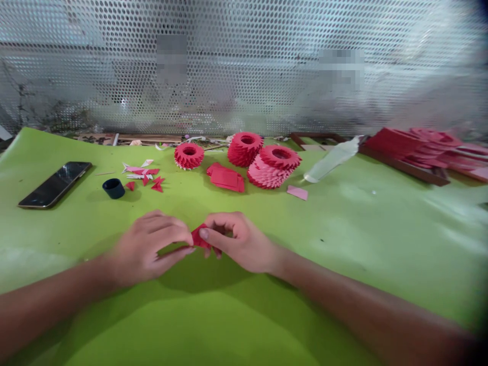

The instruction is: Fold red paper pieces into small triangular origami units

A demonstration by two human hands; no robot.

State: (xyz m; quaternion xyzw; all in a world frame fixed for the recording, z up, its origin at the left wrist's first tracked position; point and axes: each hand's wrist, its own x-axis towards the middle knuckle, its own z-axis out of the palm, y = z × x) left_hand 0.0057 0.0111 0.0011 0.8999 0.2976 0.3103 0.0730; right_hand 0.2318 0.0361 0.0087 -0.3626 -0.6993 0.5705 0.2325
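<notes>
"Head view: what between the hands?"

"Roughly midway, seemingly clear of the green-covered counter [377,239]: a small, folded, red paper piece [196,238], narrowing toward the left."

"Which way from each hand?"

"Just right of the left hand [143,249], at the fingertips; just left of the right hand [244,244] and nearer to that one, being partly covered by the right thumb."

"And the long axis?"

"Hard to tell beneath that thumb. Probably more sideways than forward, with one corner aimed at the left fingertips."

"State of the right hand?"

"Clamped on the red piece: thumb pressed on top, fingers curled behind and below."

"And the left?"

"Thumb and forefinger almost together at the left corner, with a gap between them farther back. Touching, by the look of it; whether pinching or merely steadying, impossible to tell."

"Anything beyond?"

"Straight ahead, well apart from both hands, a loose stack of red paper rectangles [226,179]. Ahead of the left hand, a scatter of red and white folded paper pieces [157,184], near a short, dark blue, open cylinder [113,189]. Ahead of the right, a round, hollow, red-topped bundle of pink paper points [267,174]."
</notes>
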